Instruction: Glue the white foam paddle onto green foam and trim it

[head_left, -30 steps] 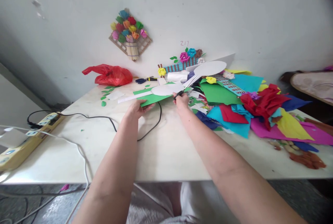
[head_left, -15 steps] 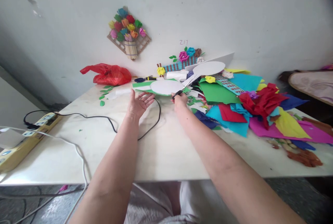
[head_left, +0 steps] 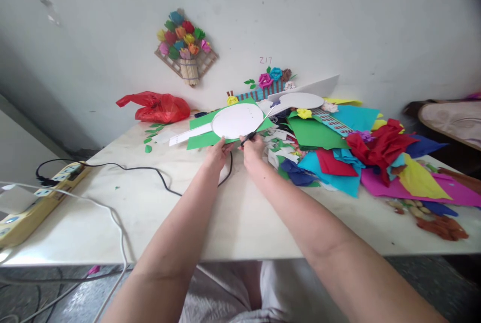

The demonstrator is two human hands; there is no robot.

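Observation:
A white fan-shaped piece point(head_left: 237, 120), a round panel with a long strip for a handle, lies over a green paper sheet point(head_left: 205, 141). My left hand point(head_left: 218, 154) grips the near edge of this sheet, and some of its fingers are hidden beneath. In my right hand point(head_left: 253, 149) are black-handled scissors point(head_left: 248, 137), their blades pointing up and to the right. The right fingers are close to the sheet's near edge; whether they also pinch it I cannot tell. Just behind the blades rests another white fan-shaped piece point(head_left: 302, 100).
Coloured papers point(head_left: 325, 133), crumpled red paper point(head_left: 381, 147) and white scraps point(head_left: 281, 151) crowd the right side. A red plastic bag point(head_left: 161, 107) and green paper leaves point(head_left: 148, 148) are at the back left. A black cord point(head_left: 150, 170) runs from a power strip point(head_left: 45, 195).
My left hand, open with spread fingers before, has moved right and closed on the sheet. The sheet and white piece are lifted and tilted towards me. The scissors have shifted slightly left.

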